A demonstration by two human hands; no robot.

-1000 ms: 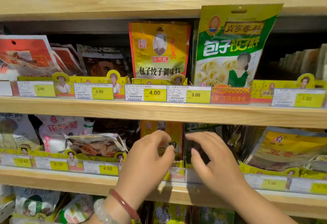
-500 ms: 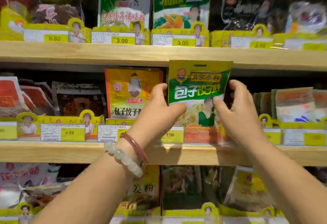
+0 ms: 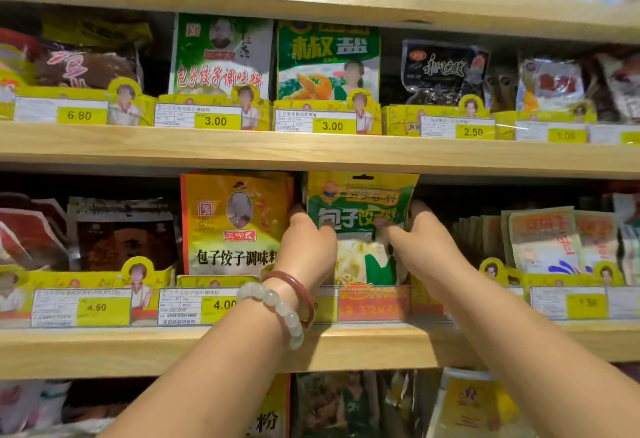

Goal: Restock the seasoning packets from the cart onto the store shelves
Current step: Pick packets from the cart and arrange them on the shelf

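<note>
Head view: both hands reach into the middle wooden shelf [image 3: 311,351]. Left hand [image 3: 306,247] and right hand [image 3: 424,243] hold one green-and-yellow plastic seasoning packet [image 3: 360,202] between them, left at its 9 o'clock edge, right at its 3 o'clock edge. Left grip: thumb on the packet front, fingers curled behind the edge, clamped on it. Right grip: thumb pressing the front, fingers wrapped behind, also clamped on it. Packet stands upright in the shelf slot, top edge just under the shelf board above, lower part behind the red-and-yellow promo strip [image 3: 372,302] on the shelf lip. Left wrist wears a pale green bead bracelet [image 3: 277,302] and a dark red bangle [image 3: 298,285]. At 9 o'clock of the held packet, just beside it, an upright yellow packet with black lettering [image 3: 235,226]. Below that, a yellow price tag reading 4.00 [image 3: 197,306]. At 3 o'clock, near, a row of pale packets [image 3: 543,240] standing edge-on. At 12 o'clock, on the upper shelf, a green-and-white packet with large white characters [image 3: 327,60] above a 3.00 tag [image 3: 315,124].
</note>
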